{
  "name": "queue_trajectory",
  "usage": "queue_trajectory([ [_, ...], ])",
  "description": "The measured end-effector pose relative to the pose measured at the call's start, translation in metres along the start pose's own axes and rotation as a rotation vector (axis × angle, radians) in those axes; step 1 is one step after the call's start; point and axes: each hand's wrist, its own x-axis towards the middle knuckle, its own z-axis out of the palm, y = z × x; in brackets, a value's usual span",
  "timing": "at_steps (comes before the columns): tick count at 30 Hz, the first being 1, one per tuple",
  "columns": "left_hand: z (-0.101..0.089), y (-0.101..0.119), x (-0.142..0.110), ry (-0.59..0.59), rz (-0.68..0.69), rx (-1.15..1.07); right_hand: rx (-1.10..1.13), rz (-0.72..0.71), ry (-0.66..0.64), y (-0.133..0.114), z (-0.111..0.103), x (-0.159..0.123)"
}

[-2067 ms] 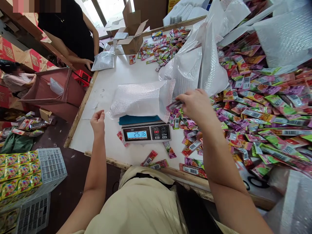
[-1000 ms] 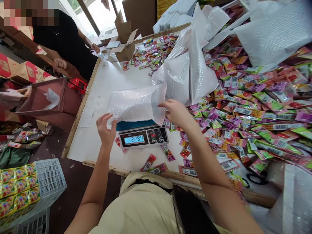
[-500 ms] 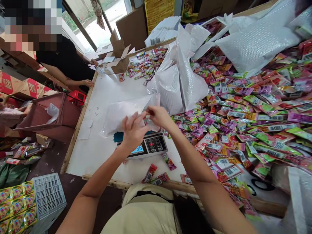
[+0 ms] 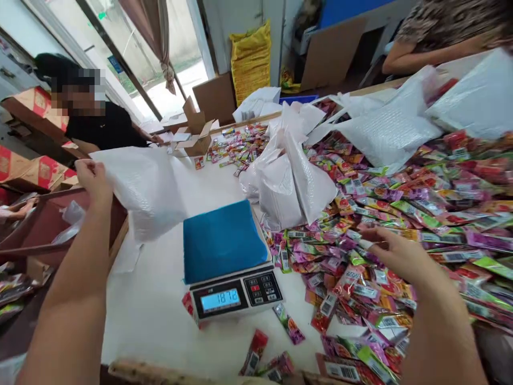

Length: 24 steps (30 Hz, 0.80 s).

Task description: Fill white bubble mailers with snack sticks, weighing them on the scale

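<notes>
My left hand [image 4: 94, 176] is closed on the upper left corner of a white bubble mailer [image 4: 146, 187]. The bulging mailer hangs tilted over the table's left side, off the scale. A digital scale [image 4: 236, 283] stands in front of me with a bare blue pan [image 4: 224, 240]; its lit display seems to read 1872. My right hand [image 4: 388, 248] is over the heap of colourful snack sachets [image 4: 401, 206], fingers curled. Something small and white shows at its fingertips, too blurred to name. Loose sachets lie by the scale's front, one a red sachet [image 4: 254, 352].
More white bubble mailers [image 4: 294, 184] stand beyond the scale, and others [image 4: 380, 133] lie on the heap. A co-worker [image 4: 104, 128] is at the far left near an open carton [image 4: 200, 141]. Another person's arm [image 4: 425, 59] shows at the back right.
My left hand has carried the mailer left off the scale, uncovering the blue pan and display. My right hand has left the mailer's mouth and moved right over the sachets. The view has shifted.
</notes>
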Motion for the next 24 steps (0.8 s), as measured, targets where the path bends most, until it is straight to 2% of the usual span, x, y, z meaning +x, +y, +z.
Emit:
queue_trajectory([
  [3,0.038,-0.015,0.025,0.015,0.046,0.060,-0.037,-0.041,-0.007,-0.002,0.000,0.009],
  [5,0.066,-0.026,0.025,-0.030,0.078,0.138,-0.106,-0.118,0.011,-0.016,-0.004,0.019],
  [7,0.095,-0.040,0.013,-0.128,0.052,0.205,-0.167,-0.186,0.044,-0.039,-0.005,0.035],
  [10,0.139,-0.062,-0.021,-0.278,-0.056,0.220,-0.141,-0.321,0.149,-0.093,0.004,0.074],
  [13,0.174,-0.078,-0.060,-0.358,-0.131,0.191,-0.116,-0.440,0.278,-0.160,0.027,0.122],
  [15,0.190,-0.083,-0.080,-0.396,-0.148,0.169,-0.189,-0.415,0.324,-0.197,0.041,0.147],
  [18,0.199,-0.080,-0.100,-0.440,-0.126,0.111,-0.345,-0.321,0.371,-0.225,0.042,0.161],
  [20,0.194,-0.070,-0.110,-0.464,-0.090,0.059,-0.379,-0.304,0.453,-0.225,0.025,0.151],
  [22,0.181,-0.050,-0.124,-0.559,-0.070,-0.029,-0.296,-0.338,0.550,-0.219,-0.001,0.129],
  [24,0.159,-0.018,-0.146,-0.725,-0.107,-0.161,-0.094,-0.448,0.599,-0.217,-0.026,0.101],
])
